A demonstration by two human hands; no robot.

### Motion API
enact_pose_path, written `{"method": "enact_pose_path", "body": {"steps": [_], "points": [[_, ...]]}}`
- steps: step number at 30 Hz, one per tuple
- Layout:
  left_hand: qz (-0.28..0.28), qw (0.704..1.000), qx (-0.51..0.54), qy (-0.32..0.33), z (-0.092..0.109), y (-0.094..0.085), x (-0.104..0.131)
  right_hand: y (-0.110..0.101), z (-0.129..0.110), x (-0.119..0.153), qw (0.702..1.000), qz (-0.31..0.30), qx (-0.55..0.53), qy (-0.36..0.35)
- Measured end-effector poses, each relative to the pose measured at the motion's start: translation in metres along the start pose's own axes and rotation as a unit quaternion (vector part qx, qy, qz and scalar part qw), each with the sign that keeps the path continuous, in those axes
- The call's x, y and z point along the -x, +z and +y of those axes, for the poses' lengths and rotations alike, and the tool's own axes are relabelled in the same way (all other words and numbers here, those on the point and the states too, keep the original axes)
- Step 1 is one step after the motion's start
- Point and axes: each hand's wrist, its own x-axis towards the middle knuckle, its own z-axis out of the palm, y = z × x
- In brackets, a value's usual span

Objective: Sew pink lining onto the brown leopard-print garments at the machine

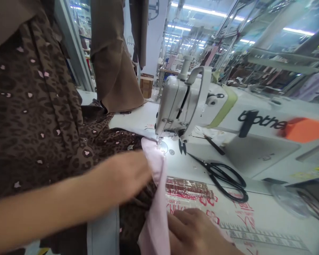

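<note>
A strip of pink fabric (156,216) runs from beneath the sewing machine's needle (159,141) down toward me, joined to a brown leopard-print garment (95,152). My left hand (122,173), blurred, reaches across the print with its fingers closed at the strip's left edge, just below the needle. Lower down, on the strip's right side, my right hand (194,230) has curled fingers closed on the pink fabric. Its fingertips are partly hidden by the cloth. The machine's lamp lights the fabric under the presser foot.
Black scissors (220,177) lie right of the needle, near small thread snips (182,147) and a dark slim tool (214,145). A clear ruler (263,237) rests at lower right. Brown fabric (117,71) hangs behind the machine (172,102). An orange piece (308,130) is on the machine's body.
</note>
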Motion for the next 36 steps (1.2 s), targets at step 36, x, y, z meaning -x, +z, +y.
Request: {"method": "enact_pose_path", "body": {"steps": [36], "points": [[-0.15, 0.964, 0.194, -0.102, -0.075, 0.067, -0.012, 0.006, 0.014, -0.003, 0.999, -0.011, 0.032, -0.019]]}}
